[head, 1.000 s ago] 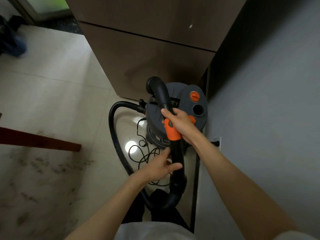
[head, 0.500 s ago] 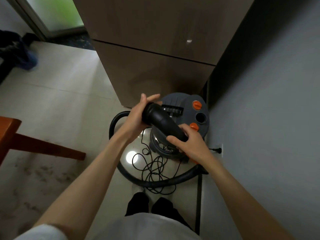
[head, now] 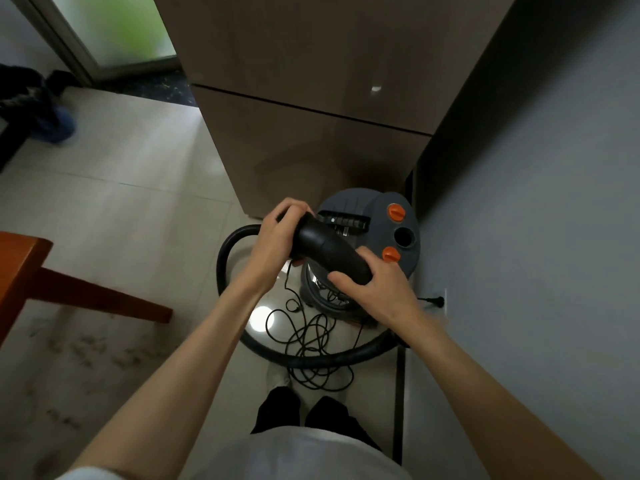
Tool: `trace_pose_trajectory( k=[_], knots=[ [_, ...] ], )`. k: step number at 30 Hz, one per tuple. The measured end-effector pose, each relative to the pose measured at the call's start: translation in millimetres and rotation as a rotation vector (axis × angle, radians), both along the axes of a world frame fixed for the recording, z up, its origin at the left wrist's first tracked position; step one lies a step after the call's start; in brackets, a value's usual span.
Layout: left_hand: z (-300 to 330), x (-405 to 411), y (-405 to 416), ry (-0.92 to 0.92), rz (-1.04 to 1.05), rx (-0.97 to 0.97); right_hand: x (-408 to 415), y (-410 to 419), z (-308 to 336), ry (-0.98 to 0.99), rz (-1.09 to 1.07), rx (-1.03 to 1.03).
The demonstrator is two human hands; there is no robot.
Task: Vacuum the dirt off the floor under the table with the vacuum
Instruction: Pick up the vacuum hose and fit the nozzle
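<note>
Now both hands are on the thick black plastic hose nozzle (head: 329, 249): left hand (head: 277, 237) curled round its far end, right hand (head: 372, 289) gripping nearer, above the round grey canister vacuum (head: 377, 216) beside the tall brown cabinet (head: 311, 116).

Both hands (head: 277, 237) (head: 375, 291) curled, arms outstretched.

I see both forearms bare, with a white short sleeve (head: 86, 474) edge at the near left. A white shirt (head: 298, 455) covers the torso. Dark trousers (head: 304, 414) end above light footwear (head: 277, 377).
</note>
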State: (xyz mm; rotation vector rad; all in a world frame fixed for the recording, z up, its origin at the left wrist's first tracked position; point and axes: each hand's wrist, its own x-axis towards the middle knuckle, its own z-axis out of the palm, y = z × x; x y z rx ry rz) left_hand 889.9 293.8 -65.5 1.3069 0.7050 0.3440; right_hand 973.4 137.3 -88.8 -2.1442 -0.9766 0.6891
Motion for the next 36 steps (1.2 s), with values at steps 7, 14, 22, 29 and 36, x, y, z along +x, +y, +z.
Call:
trace_pose_trajectory(
  k=[7, 14, 22, 29, 36],
  knots=[
    [-2.3, -10.8, 3.6, -0.182, 0.051, -0.001, -2.4, 8.4, 12.2, 0.489, 0.049, 0.133],
    [-0.8, -13.3, 14.4, -0.274, -0.074, -0.130, -4.5, 7.7, 16.2, 0.629, 0.082, 0.152],
    [14.4, -25.9, 18.3, 0.191, -0.242, 0.114, -13.6, 9.3, 13.3, 0.478, 0.074, 0.082],
    [4.3, -32.7, 9.7, 0.075, -0.132, 0.022, -17.3, 6.3, 15.3, 0.478, 0.097, 0.074],
    [10.5, -37.7, 25.5, -0.092, -0.372, -0.179, -11.2, -0.1, 13.2, 0.621, 0.095, 0.157]
  ],
)
